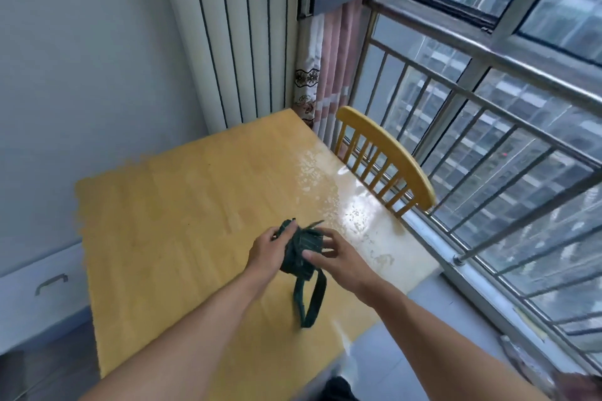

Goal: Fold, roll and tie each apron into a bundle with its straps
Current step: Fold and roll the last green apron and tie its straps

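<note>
A dark green apron [301, 249], rolled into a small tight bundle, lies on the yellow wooden table [169, 212] near its right side. A loop of its strap [309, 299] trails from the bundle toward me. My left hand [265, 249] grips the bundle's left side, fingers curled round the cloth. On the bundle's right, my right hand [329, 254] has its thumb and fingers pinching the cloth. Short strap ends stick up at the bundle's top.
A yellow wooden chair [387, 159] stands at the table's far right edge, against a metal window railing [488, 127]. A white cabinet with a handle [49, 283] is at the left. A curtain [325, 75] hangs behind the table's far corner.
</note>
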Demonstrator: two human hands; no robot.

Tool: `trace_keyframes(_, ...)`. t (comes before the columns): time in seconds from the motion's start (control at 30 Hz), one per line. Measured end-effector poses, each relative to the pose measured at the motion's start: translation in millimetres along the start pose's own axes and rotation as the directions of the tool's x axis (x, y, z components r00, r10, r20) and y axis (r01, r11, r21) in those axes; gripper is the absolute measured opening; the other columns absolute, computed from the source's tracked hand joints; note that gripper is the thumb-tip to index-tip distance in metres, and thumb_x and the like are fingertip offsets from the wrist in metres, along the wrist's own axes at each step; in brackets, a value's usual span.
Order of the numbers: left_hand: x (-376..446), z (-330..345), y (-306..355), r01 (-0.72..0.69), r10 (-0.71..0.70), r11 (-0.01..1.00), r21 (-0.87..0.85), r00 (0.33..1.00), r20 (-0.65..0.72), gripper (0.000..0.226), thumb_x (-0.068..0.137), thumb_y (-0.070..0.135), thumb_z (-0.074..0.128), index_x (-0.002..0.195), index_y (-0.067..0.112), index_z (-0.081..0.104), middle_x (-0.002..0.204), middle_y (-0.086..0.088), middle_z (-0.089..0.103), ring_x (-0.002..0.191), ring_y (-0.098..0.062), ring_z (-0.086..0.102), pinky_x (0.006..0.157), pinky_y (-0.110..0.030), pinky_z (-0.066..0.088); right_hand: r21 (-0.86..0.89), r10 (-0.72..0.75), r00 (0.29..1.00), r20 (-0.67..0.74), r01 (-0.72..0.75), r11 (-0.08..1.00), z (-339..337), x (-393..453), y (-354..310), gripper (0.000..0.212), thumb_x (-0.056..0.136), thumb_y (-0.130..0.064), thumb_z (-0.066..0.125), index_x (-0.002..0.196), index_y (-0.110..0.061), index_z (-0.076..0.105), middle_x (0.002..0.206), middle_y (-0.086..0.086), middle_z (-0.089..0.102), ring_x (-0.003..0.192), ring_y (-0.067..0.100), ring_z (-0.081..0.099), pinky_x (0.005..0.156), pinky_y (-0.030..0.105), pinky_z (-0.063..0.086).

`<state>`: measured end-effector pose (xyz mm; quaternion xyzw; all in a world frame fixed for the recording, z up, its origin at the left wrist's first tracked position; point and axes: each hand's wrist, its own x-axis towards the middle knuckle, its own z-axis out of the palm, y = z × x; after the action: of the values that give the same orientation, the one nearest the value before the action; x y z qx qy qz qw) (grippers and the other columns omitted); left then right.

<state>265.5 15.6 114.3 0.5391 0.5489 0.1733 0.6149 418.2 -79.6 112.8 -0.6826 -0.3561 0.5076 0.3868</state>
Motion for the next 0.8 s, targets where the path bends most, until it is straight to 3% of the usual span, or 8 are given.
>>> trace_keyframes(0.1,-8,17,24,-0.032,0.036,0.998,-0.045,0.996,0.083,0.042,0.089,0.061,0.067,0.099,0.021,0.073,0.098,-0.001,0.078,0.092,-0.02,0.073,0.084,-0.038,0.06,0.092,0.013,0.995,-0.097,-0.004,0.996,-14,-14,-3,0.063,0.081,-0.071,0.067,0.129,-0.032,0.057,0.126,-0.007,0.067,0.104,0.008,0.071,0.097,0.035,0.056)
trace_keyframes(0.2,-17,36,39,-0.096,0.108,0.993,-0.069,0.976,0.19,0.032,0.091,0.05,0.071,0.102,0.02,0.078,0.098,-0.003,0.079,0.095,-0.024,0.075,0.093,-0.047,0.059,0.224,0.02,0.988,-0.154,0.015,0.975,-33,-29,-1,0.045,0.093,-0.046,0.069,0.126,-0.017,0.058,0.122,0.004,0.07,0.106,0.017,0.071,0.095,0.036,0.057)
trace_keyframes(0.3,-27,57,54,-0.154,0.164,0.986,-0.061,0.954,0.25,0.03,0.091,0.045,0.073,0.104,0.019,0.079,0.098,-0.003,0.08,0.096,-0.024,0.075,0.095,-0.048,0.058,0.325,0.026,0.977,-0.21,0.045,0.945,-53,-53,-4,0.04,0.095,-0.033,0.07,0.125,-0.008,0.06,0.121,0.01,0.071,0.105,0.021,0.072,0.083,0.027,0.056)
trace_keyframes(0.37,-42,88,66,-0.164,0.169,0.986,-0.042,0.937,0.306,0.033,0.092,0.047,0.071,0.106,0.018,0.078,0.098,-0.004,0.08,0.097,-0.025,0.075,0.095,-0.049,0.058,0.322,0.016,0.962,-0.273,0.076,0.944,-75,-87,-4,0.04,0.097,-0.038,0.066,0.126,-0.012,0.06,0.12,0.008,0.072,0.102,0.019,0.073,0.08,0.025,0.056)
trace_keyframes(0.47,-68,137,81,-0.155,0.151,0.988,-0.023,0.908,0.391,0.039,0.094,0.05,0.067,0.112,0.016,0.074,0.102,-0.006,0.079,0.101,-0.029,0.074,0.096,-0.05,0.058,0.29,0.056,0.939,-0.34,0.048,0.956,-106,-145,1,0.047,0.1,-0.064,0.041,0.122,-0.03,0.065,0.115,0.001,0.075,0.102,0.023,0.072,0.088,0.036,0.056)
trace_keyframes(0.6,-126,203,92,-0.157,0.157,0.987,-0.043,0.842,0.515,0.042,0.097,0.047,0.062,0.117,0.011,0.072,0.105,-0.011,0.078,0.1,-0.031,0.074,0.089,-0.046,0.057,0.275,0.062,0.881,-0.468,0.079,0.958,-143,-233,33,0.06,0.088,-0.077,0.024,0.113,-0.042,0.066,0.118,-0.006,0.07,0.112,0.017,0.064,0.096,0.035,0.046)
trace_keyframes(0.7,-181,249,90,-0.198,0.16,0.98,-0.013,0.748,0.644,0.042,0.102,0.045,0.054,0.118,0.009,0.07,0.109,-0.014,0.077,0.103,-0.031,0.074,0.092,-0.046,0.057,0.272,0.061,0.85,-0.523,0.099,0.957,-166,-306,75,0.063,0.093,-0.075,0.029,0.121,-0.035,0.068,0.121,-0.004,0.07,0.115,0.016,0.062,0.104,0.034,0.044)
trace_keyframes(0.8,-239,296,86,-0.22,0.129,0.975,0.025,0.659,0.741,0.046,0.102,0.047,0.051,0.122,0.009,0.068,0.113,-0.015,0.076,0.106,-0.032,0.073,0.094,-0.047,0.057,0.225,0.031,0.83,-0.556,0.114,0.968,-181,-381,108,0.027,0.099,-0.045,0.061,0.113,-0.025,0.072,0.107,-0.011,0.075,0.107,0.007,0.067,0.094,0.025,0.046)
